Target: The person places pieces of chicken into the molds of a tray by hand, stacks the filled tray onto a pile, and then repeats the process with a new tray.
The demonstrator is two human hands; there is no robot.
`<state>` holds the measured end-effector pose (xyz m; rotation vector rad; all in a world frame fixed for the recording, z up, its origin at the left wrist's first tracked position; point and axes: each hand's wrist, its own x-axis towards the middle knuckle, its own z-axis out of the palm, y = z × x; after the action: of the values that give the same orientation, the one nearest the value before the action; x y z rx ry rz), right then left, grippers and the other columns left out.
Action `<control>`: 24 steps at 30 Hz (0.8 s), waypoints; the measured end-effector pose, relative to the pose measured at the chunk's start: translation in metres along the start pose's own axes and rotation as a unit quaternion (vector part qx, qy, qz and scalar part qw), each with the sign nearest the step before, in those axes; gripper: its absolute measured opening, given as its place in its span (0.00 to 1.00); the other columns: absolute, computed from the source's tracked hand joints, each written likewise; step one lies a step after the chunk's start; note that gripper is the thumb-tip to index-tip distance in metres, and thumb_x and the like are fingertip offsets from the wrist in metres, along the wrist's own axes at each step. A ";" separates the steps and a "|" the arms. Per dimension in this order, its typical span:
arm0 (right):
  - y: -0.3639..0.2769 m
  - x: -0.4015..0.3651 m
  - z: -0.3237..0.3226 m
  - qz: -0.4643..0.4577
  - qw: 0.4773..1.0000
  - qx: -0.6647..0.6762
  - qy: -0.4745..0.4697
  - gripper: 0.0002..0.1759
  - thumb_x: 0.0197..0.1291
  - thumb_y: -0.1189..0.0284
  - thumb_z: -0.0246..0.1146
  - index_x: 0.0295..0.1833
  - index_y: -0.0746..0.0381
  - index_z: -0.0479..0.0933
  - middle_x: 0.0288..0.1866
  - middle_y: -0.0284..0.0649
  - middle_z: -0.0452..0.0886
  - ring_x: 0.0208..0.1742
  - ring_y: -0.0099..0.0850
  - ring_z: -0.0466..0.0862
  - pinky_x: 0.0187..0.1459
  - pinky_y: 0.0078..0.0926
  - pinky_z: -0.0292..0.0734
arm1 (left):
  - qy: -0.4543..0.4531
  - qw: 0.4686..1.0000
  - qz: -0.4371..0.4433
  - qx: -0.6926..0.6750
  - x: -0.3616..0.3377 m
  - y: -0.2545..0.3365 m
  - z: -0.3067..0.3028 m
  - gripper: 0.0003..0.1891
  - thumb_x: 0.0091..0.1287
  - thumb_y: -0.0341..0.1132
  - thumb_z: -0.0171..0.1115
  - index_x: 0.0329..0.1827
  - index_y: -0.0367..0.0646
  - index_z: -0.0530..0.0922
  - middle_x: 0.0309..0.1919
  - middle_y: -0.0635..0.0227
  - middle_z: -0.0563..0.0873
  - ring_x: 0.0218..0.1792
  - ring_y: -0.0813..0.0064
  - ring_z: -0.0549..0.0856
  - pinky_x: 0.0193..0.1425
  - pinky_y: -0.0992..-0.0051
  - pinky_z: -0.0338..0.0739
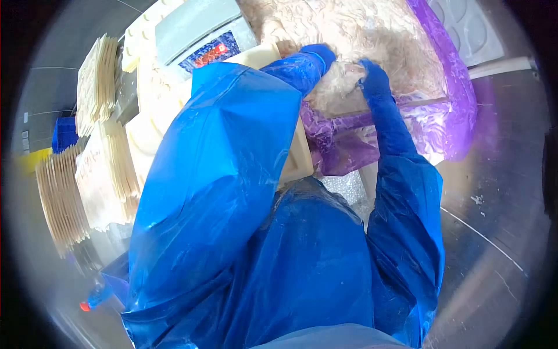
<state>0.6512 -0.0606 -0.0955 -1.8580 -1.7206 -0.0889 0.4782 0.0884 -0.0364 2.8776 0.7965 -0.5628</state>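
Observation:
A large heap of pale, wet, meat-like pieces [360, 29] lies in a container lined with purple plastic [459, 110]. My left hand [318, 57], in a blue glove, rests at the heap's near left edge; its fingers are bent downward and mostly hidden. To its right, my right hand [375, 80], also gloved in blue, reaches into the heap with thumb and fingers curled toward a pale piece. Whether that piece is gripped is too unclear to tell. Blue plastic sleeves cover both my arms.
A grey scale-like device [203, 35] with a dark label stands at the upper left, beside cream trays [154, 87]. Stacks of thin pale sheets [61, 195] are at the far left. A pale dimpled tray [468, 29] lies at the upper right.

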 end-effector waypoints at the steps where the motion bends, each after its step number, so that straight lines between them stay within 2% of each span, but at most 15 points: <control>1: 0.009 0.001 -0.001 -0.006 1.000 -0.001 0.003 0.27 0.50 0.74 0.70 0.59 0.60 0.78 0.50 0.46 0.85 0.54 0.43 0.84 0.56 0.36 0.78 | 0.037 0.998 0.026 -0.044 -0.001 -0.005 0.000 0.23 0.67 0.42 0.58 0.65 0.51 0.79 0.62 0.57 0.82 0.65 0.53 0.80 0.69 0.56 0.73; 3: 0.034 -0.005 -0.005 0.032 0.973 0.227 -0.033 0.20 0.55 0.73 0.66 0.54 0.62 0.79 0.45 0.40 0.85 0.49 0.34 0.85 0.53 0.29 0.79 | 0.108 0.982 0.082 -0.135 -0.008 -0.011 -0.002 0.30 0.52 0.42 0.73 0.62 0.50 0.81 0.59 0.53 0.84 0.58 0.51 0.84 0.64 0.64 0.78; 4: 0.050 -0.014 0.013 0.028 0.916 0.397 0.060 0.15 0.60 0.73 0.62 0.53 0.64 0.77 0.42 0.36 0.84 0.44 0.27 0.84 0.49 0.24 0.78 | 0.136 0.966 0.065 -0.208 -0.014 -0.014 -0.012 0.36 0.50 0.45 0.75 0.65 0.49 0.79 0.58 0.50 0.84 0.57 0.48 0.84 0.64 0.63 0.78; 5: 0.037 -0.011 -0.004 0.027 0.916 0.397 0.056 0.15 0.60 0.73 0.62 0.53 0.64 0.77 0.42 0.36 0.84 0.44 0.27 0.84 0.49 0.24 0.78 | 0.241 0.959 0.097 -0.113 -0.014 -0.020 -0.014 0.37 0.53 0.45 0.76 0.68 0.47 0.76 0.56 0.53 0.86 0.53 0.55 0.87 0.62 0.64 0.80; 7: -0.020 0.001 -0.071 0.156 0.790 0.592 0.012 0.16 0.63 0.71 0.62 0.54 0.65 0.75 0.42 0.36 0.84 0.39 0.24 0.83 0.42 0.20 0.79 | 0.125 0.903 0.085 -0.403 -0.057 -0.024 -0.070 0.37 0.59 0.40 0.74 0.72 0.42 0.71 0.57 0.57 0.85 0.55 0.66 0.85 0.60 0.66 0.80; 9: -0.060 0.018 -0.100 0.127 0.785 0.606 0.026 0.18 0.64 0.69 0.63 0.56 0.66 0.74 0.42 0.37 0.84 0.39 0.23 0.82 0.39 0.18 0.78 | 0.185 0.850 0.119 -0.478 -0.080 -0.037 -0.082 0.35 0.57 0.39 0.73 0.70 0.43 0.73 0.60 0.55 0.83 0.60 0.64 0.83 0.59 0.69 0.79; 11: -0.082 0.037 -0.116 0.097 0.776 0.622 0.037 0.20 0.64 0.67 0.65 0.57 0.68 0.73 0.43 0.38 0.83 0.39 0.22 0.82 0.36 0.16 0.78 | 0.264 0.852 0.113 -0.438 -0.116 -0.044 -0.093 0.36 0.61 0.40 0.73 0.73 0.40 0.70 0.64 0.54 0.80 0.65 0.63 0.79 0.62 0.66 0.79; 13: -0.098 0.058 -0.124 0.127 0.696 0.701 -0.094 0.30 0.60 0.54 0.71 0.57 0.65 0.74 0.46 0.40 0.82 0.39 0.24 0.84 0.38 0.22 0.85 | 0.312 0.782 0.160 -0.515 -0.196 -0.042 -0.112 0.16 0.72 0.44 0.56 0.54 0.44 0.79 0.50 0.62 0.84 0.51 0.62 0.83 0.64 0.58 0.76; 15: -0.167 0.062 -0.136 0.087 0.655 0.745 -0.085 0.26 0.64 0.57 0.68 0.58 0.65 0.74 0.46 0.40 0.82 0.41 0.25 0.84 0.42 0.22 0.85 | 0.314 0.720 0.082 -0.614 -0.275 -0.037 -0.104 0.35 0.66 0.40 0.70 0.75 0.40 0.67 0.68 0.53 0.76 0.70 0.63 0.74 0.69 0.66 0.73; 17: -0.228 0.054 -0.122 0.046 0.604 0.792 -0.081 0.23 0.68 0.61 0.64 0.59 0.65 0.74 0.47 0.41 0.82 0.43 0.26 0.85 0.46 0.22 0.85 | 0.310 0.855 0.128 -0.396 -0.329 -0.065 -0.068 0.36 0.66 0.40 0.71 0.76 0.42 0.66 0.72 0.54 0.72 0.74 0.62 0.69 0.75 0.63 0.67; 19: -0.271 0.041 -0.096 -0.171 0.655 0.720 -0.150 0.14 0.70 0.72 0.60 0.58 0.65 0.76 0.49 0.42 0.83 0.47 0.28 0.84 0.49 0.23 0.84 | 0.213 0.944 0.058 -0.245 -0.399 -0.070 -0.045 0.33 0.65 0.40 0.72 0.72 0.44 0.71 0.69 0.52 0.76 0.72 0.58 0.72 0.76 0.61 0.65; 20: -0.294 0.032 -0.095 -0.174 0.644 0.727 -0.162 0.14 0.70 0.72 0.60 0.58 0.65 0.76 0.49 0.42 0.83 0.47 0.28 0.84 0.49 0.23 0.84 | 0.215 0.941 0.047 -0.258 -0.427 -0.083 -0.023 0.28 0.66 0.38 0.71 0.69 0.43 0.74 0.66 0.53 0.78 0.70 0.58 0.74 0.74 0.62 0.68; 22: -0.330 0.020 -0.100 -0.096 0.816 0.493 -0.286 0.14 0.65 0.76 0.66 0.56 0.62 0.78 0.54 0.40 0.82 0.48 0.28 0.84 0.47 0.26 0.83 | 0.220 0.936 0.025 -0.274 -0.466 -0.100 0.020 0.23 0.67 0.36 0.69 0.65 0.43 0.78 0.64 0.53 0.80 0.68 0.57 0.76 0.72 0.64 0.70; 23: -0.333 0.019 -0.092 -0.102 0.811 0.494 -0.296 0.14 0.65 0.76 0.66 0.56 0.62 0.78 0.54 0.40 0.82 0.48 0.28 0.84 0.47 0.26 0.83 | 0.260 0.886 -0.053 -0.380 -0.479 -0.104 0.034 0.19 0.68 0.33 0.68 0.61 0.43 0.80 0.62 0.54 0.81 0.66 0.57 0.78 0.70 0.64 0.72; 24: -0.326 0.017 -0.082 -0.069 0.866 0.435 -0.237 0.15 0.63 0.79 0.65 0.56 0.64 0.78 0.55 0.41 0.82 0.52 0.32 0.83 0.52 0.28 0.80 | 0.295 0.817 -0.128 -0.478 -0.489 -0.105 0.044 0.15 0.68 0.30 0.67 0.58 0.43 0.82 0.61 0.55 0.82 0.64 0.56 0.80 0.68 0.64 0.74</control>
<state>0.3799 -0.0898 0.1011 -1.1059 -1.7518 1.0023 0.0214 -0.0632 0.1066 1.9529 1.1121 0.6247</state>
